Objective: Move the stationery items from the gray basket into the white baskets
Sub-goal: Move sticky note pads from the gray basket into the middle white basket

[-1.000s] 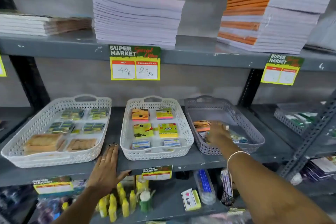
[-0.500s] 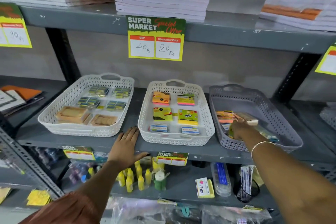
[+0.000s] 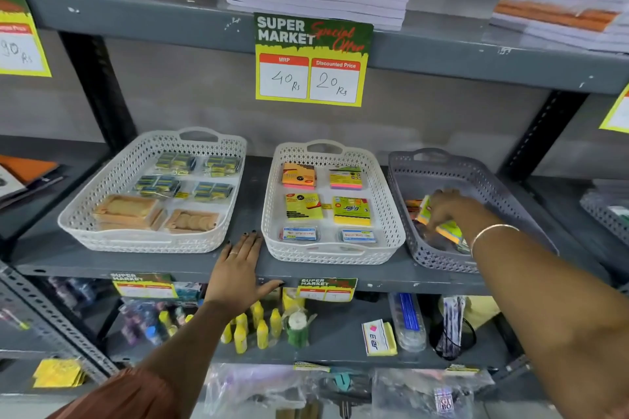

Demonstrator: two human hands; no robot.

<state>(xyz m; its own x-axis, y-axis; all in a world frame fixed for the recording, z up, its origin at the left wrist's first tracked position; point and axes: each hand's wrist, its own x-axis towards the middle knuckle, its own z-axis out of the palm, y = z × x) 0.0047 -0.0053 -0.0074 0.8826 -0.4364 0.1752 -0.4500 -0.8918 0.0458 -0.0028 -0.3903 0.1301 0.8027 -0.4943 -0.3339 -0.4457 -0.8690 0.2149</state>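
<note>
i'm looking down at a gray metal shelf [image 3: 340, 274] carrying three baskets in a row. my right hand [image 3: 446, 209] is inside the gray basket [image 3: 439, 257] at the shelf's right end, its grip closed around a yellow-green packet [image 3: 442, 230] with an orange edge. i cannot tell whether the packet is lifted or touching the basket floor. more items lie under and behind the hand, mostly hidden.

my left hand [image 3: 238, 269] lies flat on the front edge of the shelf, fingers spread and holding nothing, in the gap between the two white baskets.

the middle white basket [image 3: 326, 253] holds sticky-note pads in two columns — orange and pink at the back, yellow in the middle, small clear boxes at the front. the left white basket [image 3: 143, 243], toward the shelf's left end, holds packets of blue-and-yellow items at the back and tan packs at the front.

a price sign [image 3: 311, 59] hangs from the shelf above.
</note>
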